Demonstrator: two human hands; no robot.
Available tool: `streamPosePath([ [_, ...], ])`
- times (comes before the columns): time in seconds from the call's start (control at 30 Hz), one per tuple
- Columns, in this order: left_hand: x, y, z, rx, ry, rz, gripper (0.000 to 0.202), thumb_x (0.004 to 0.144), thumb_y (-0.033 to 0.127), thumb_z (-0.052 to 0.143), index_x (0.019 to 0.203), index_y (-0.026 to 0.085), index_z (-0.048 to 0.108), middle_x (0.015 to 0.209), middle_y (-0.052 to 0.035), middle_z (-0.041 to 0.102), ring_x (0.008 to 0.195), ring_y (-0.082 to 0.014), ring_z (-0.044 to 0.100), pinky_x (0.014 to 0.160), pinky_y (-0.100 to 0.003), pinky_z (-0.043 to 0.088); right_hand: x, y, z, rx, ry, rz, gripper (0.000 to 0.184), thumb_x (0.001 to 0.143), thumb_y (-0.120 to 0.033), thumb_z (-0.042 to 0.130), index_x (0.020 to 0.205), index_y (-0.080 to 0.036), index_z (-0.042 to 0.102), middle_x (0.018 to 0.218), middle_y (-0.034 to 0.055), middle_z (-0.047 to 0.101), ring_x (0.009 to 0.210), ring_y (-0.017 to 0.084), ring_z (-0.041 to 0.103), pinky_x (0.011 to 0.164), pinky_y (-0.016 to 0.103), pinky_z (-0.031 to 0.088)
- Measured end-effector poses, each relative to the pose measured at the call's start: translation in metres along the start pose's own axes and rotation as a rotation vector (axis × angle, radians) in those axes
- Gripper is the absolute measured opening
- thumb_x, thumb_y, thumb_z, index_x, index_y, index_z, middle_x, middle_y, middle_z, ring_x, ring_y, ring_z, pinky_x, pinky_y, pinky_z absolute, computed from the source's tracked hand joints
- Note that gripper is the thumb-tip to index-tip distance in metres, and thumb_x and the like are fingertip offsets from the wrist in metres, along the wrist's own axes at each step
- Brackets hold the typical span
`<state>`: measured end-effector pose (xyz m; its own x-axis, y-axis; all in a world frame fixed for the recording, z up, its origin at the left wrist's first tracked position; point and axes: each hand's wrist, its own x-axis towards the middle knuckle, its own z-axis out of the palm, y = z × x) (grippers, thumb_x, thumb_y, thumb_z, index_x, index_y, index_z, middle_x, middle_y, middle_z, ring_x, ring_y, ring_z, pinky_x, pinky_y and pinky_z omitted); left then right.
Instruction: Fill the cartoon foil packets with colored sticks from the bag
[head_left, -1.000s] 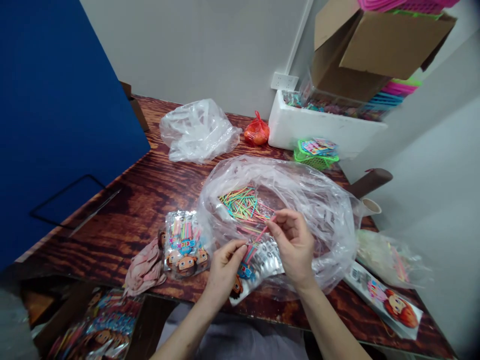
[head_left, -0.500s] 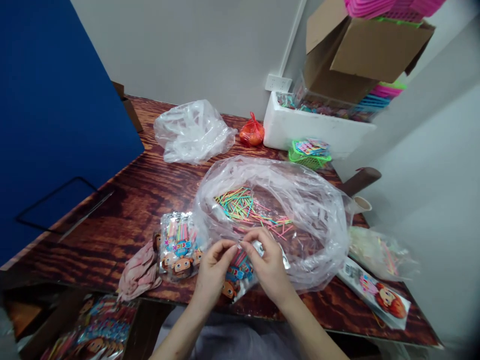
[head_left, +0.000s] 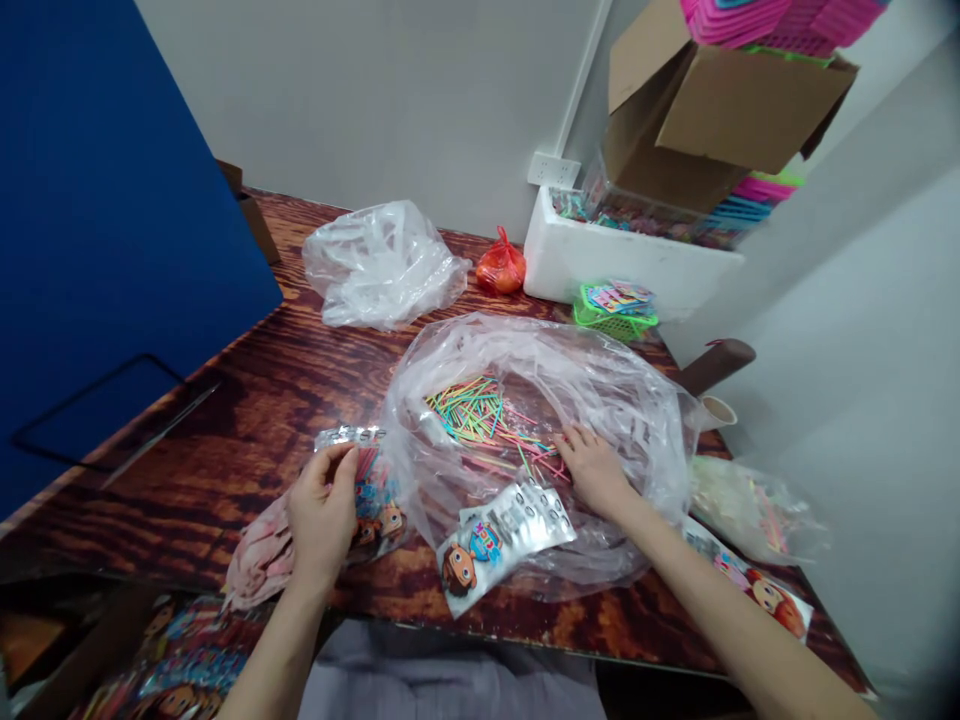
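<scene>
Thin multicoloured sticks (head_left: 466,410): heaped, too many to count, inside one clear plastic bag (head_left: 660,450)
Right hand (head_left: 592,470): at sticks, grip unclear
Left hand (head_left: 322,510): partly hiding silver printed packets (head_left: 382,508), grip unclear
Alongside: one pink cloth (head_left: 259,555)

My dark reddish wood-grain table (head_left: 300,370), loaded front to back.
Centre: big clear plastic bag (head_left: 652,440) spread open; flat silver printed packets (head_left: 517,530) lap its front edge, nearest me. To my left, a pile of shiny packets with cartoon faces (head_left: 386,522), crumpled pink cloth (head_left: 259,552) beside it. Back: second, crumpled clear plastic bag (head_left: 386,268), knotted red plastic bag (head_left: 501,270), long white foam box (head_left: 630,265), small green mesh basket (head_left: 615,325) just in front of that box. Right side: cloudy plastic bag (head_left: 750,508), then long flat white packet (head_left: 776,600) showing a red-haired cartoon figure, partly behind my forearm (head_left: 697,570).
</scene>
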<state>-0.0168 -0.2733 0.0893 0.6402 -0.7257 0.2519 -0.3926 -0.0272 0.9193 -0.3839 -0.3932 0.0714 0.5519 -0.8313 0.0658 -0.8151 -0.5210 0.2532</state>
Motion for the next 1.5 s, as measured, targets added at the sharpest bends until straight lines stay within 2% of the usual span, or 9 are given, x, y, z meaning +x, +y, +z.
streamPosePath([
  [0.13, 0.008, -0.024, 0.014, 0.316, 0.052, 0.141, 0.029, 0.087, 0.041, 0.050, 0.097, 0.019, 0.066, 0.096, -0.0062, 0.067, 0.089, -0.0241, 0.061, 0.085, -0.036, 0.046, 0.004, -0.003, -0.001, -0.103, -0.003, -0.084, 0.025, 0.086, -0.008, 0.043, 0.100, -0.012, 0.063, 0.107, 0.0175, 0.061, 0.106, 0.031, 0.050, 0.089, 0.042, 0.036],
  [0.3, 0.007, -0.031, 0.014, 0.301, 0.053, 0.068, 0.032, 0.087, 0.043, 0.053, 0.105, 0.020, 0.065, 0.097, -0.0051, 0.067, 0.087, -0.0236, 0.063, 0.084, -0.036, 0.047, 0.004, 0.017, -0.008, -0.013, -0.002, -0.231, 0.018, 0.089, -0.013, 0.046, 0.097, -0.015, 0.062, 0.105, 0.0134, 0.062, 0.108, 0.028, 0.048, 0.093, 0.040, 0.034],
  [0.43, 0.009, -0.033, 0.011, 0.222, 0.008, 0.016, 0.033, 0.086, 0.044, 0.053, 0.106, 0.021, 0.065, 0.100, -0.0044, 0.069, 0.088, -0.0226, 0.063, 0.083, -0.033, 0.047, 0.010, 0.023, -0.021, 0.195, -0.001, -0.124, 0.022, 0.091, -0.011, 0.039, 0.095, -0.017, 0.061, 0.100, 0.0114, 0.065, 0.099, 0.023, 0.053, 0.088, 0.035, 0.035],
  [0.67, 0.010, -0.033, 0.009, 0.230, -0.025, -0.008, 0.037, 0.086, 0.047, 0.052, 0.107, 0.020, 0.065, 0.100, -0.0061, 0.069, 0.090, -0.0236, 0.063, 0.084, -0.034, 0.048, 0.083, -0.034, -0.031, 0.599, -0.118, 0.288, 0.030, 0.099, -0.029, 0.030, 0.093, -0.018, 0.057, 0.084, 0.0047, 0.066, 0.079, 0.017, 0.060, 0.068, 0.025, 0.039],
  [0.87, 0.009, -0.028, 0.007, 0.249, -0.049, -0.027, 0.037, 0.086, 0.047, 0.052, 0.108, 0.020, 0.065, 0.099, -0.0070, 0.068, 0.089, -0.0246, 0.063, 0.085, -0.037, 0.047, 0.123, -0.082, -0.025, 0.595, -0.188, 0.370, 0.031, 0.090, -0.034, 0.051, 0.107, -0.011, 0.061, 0.113, 0.0213, 0.063, 0.095, 0.026, 0.064, 0.074, 0.030, 0.042],
  [0.97, 0.010, -0.029, 0.005, 0.246, -0.076, -0.028, 0.037, 0.086, 0.046, 0.052, 0.110, 0.020, 0.064, 0.100, -0.0065, 0.068, 0.089, -0.0240, 0.062, 0.084, -0.036, 0.047, 0.128, -0.089, -0.027, 0.652, -0.257, 0.354, 0.018, 0.082, -0.023, 0.059, 0.093, -0.010, 0.066, 0.105, 0.0216, 0.067, 0.095, 0.027, 0.065, 0.076, 0.031, 0.043],
  [1.13, 0.009, -0.026, 0.001, 0.241, -0.077, -0.022, 0.040, 0.087, 0.048, 0.052, 0.114, 0.021, 0.061, 0.102, -0.0064, 0.063, 0.090, -0.0233, 0.061, 0.085, -0.037, 0.048, 0.129, -0.071, -0.030, 0.874, -0.286, 0.316, 0.009, 0.081, -0.019, 0.058, 0.073, -0.016, 0.061, 0.080, 0.0078, 0.069, 0.078, 0.019, 0.064, 0.068, 0.026, 0.041],
  [1.37, -0.009, 0.019, -0.002, 0.326, 0.093, 0.291, 0.036, 0.093, 0.037, 0.048, 0.122, 0.017, 0.056, 0.134, -0.0142, 0.048, 0.129, -0.0286, 0.042, 0.111, -0.045, 0.031, 0.102, -0.036, -0.029, 1.329, -0.287, 0.403, 0.022, 0.083, -0.034, 0.058, 0.070, -0.021, 0.046, 0.046, -0.0079, 0.047, 0.038, 0.008, 0.042, 0.041, 0.019, 0.029],
  [1.5, -0.025, 0.046, 0.016, 0.118, -0.033, 0.301, 0.030, 0.092, 0.031, 0.050, 0.120, 0.022, 0.058, 0.131, -0.0095, 0.053, 0.126, -0.0253, 0.047, 0.109, -0.041, 0.034, 0.085, -0.026, -0.031, 1.595, -0.389, 0.432, 0.032, 0.077, -0.046, 0.063, 0.067, -0.021, 0.045, 0.043, -0.0083, 0.045, 0.031, 0.006, 0.033, 0.032, 0.019, 0.024],
])
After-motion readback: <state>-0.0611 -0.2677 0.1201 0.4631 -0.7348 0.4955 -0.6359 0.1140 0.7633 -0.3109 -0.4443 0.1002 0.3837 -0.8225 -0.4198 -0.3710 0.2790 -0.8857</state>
